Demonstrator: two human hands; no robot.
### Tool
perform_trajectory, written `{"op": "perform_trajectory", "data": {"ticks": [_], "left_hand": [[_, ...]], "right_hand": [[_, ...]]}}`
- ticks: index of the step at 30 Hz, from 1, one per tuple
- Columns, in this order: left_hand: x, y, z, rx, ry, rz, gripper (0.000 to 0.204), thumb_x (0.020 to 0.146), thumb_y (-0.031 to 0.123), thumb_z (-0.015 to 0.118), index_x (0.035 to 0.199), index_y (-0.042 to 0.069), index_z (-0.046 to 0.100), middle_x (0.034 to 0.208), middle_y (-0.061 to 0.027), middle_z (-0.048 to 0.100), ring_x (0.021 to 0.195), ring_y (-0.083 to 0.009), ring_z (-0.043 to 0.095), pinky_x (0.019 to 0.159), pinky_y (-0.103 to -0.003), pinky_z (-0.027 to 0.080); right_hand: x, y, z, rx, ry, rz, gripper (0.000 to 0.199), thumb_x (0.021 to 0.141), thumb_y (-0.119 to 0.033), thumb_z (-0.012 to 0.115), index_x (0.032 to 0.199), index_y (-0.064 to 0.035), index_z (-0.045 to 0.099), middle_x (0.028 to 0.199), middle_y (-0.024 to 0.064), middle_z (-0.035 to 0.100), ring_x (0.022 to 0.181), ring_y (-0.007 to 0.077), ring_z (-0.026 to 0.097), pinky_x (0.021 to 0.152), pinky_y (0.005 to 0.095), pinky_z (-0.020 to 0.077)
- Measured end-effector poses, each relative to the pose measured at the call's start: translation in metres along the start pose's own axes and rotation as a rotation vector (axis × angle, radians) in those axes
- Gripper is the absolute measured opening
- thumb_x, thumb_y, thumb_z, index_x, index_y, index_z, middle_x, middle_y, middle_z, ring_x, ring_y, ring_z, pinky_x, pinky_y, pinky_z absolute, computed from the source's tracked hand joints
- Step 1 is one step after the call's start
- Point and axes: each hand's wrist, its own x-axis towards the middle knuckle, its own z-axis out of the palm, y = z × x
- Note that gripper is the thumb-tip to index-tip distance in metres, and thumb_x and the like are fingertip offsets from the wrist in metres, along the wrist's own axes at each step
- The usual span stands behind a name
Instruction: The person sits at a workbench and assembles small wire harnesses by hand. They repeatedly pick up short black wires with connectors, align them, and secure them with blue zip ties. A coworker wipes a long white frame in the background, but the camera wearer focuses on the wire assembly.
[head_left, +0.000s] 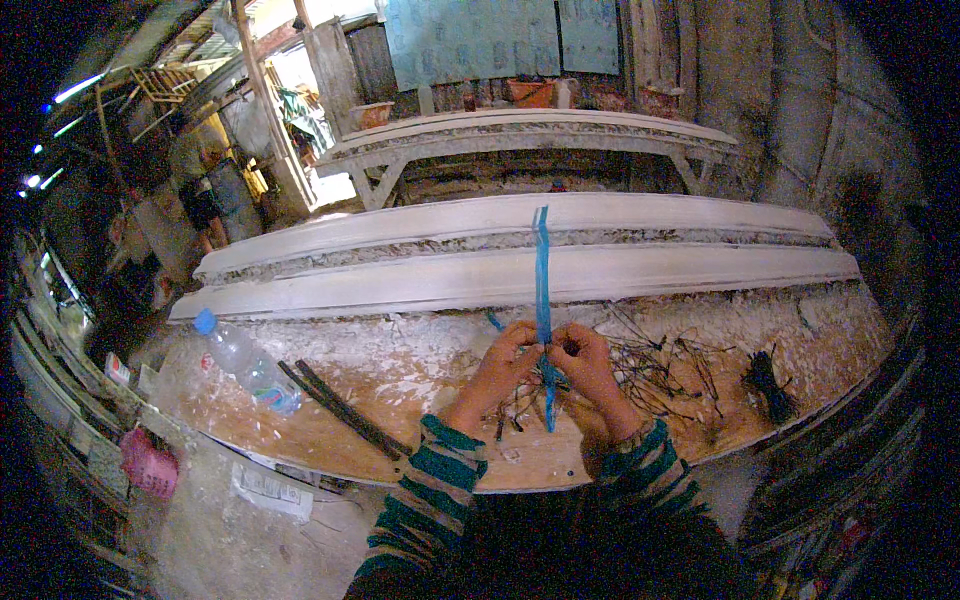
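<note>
A long blue plastic strip (543, 270) runs upright in the picture, across the nearer white moulding and down between my two hands; its lower end hangs below them. My left hand (510, 352) pinches it from the left side, fingers closed. From the right, my right hand (582, 358) is closed on the same strip, the fingertips of both hands nearly meeting. Thin dark wire pieces (675, 365) lie scattered on the board right of my hands, and some sit under them. Just what the fingertips do at the strip is too small to make out.
Two long white mouldings (430, 280) lie across the paint-spattered wooden table (330, 440). A clear bottle with a blue cap (245, 362) and dark rods (345, 410) are at left. A black wire bundle (769, 385) lies at right. Behind stands another white-topped bench (540, 125). A person (205, 180) is at far left.
</note>
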Motion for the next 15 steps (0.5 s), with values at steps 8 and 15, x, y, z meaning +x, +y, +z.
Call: {"op": "perform_trajectory", "data": {"ticks": [8,15], "left_hand": [[0.005,-0.012,-0.005,-0.154,-0.057,-0.106,0.023,0.086,0.02,0.049,0.1,0.002,0.053,0.104,-0.0045,0.042,0.091,-0.0162,0.051,0.058,-0.025,0.053],[0.002,-0.007,-0.008,-0.125,-0.004,-0.227,0.025,0.085,0.022,0.051,0.102,0.004,0.053,0.092,-0.0026,0.054,0.083,-0.0129,0.054,0.064,-0.026,0.049]], "right_hand": [[0.006,0.002,-0.005,0.192,-0.122,0.109,0.006,0.073,-0.01,0.059,0.075,-0.0038,0.058,0.07,0.0015,0.058,0.063,0.0095,0.052,0.059,0.0232,0.0426],[0.005,-0.001,-0.006,0.375,-0.195,0.208,0.006,0.075,-0.011,0.058,0.074,-0.0053,0.058,0.072,0.0013,0.059,0.066,0.0107,0.054,0.062,0.0243,0.0421]]}}
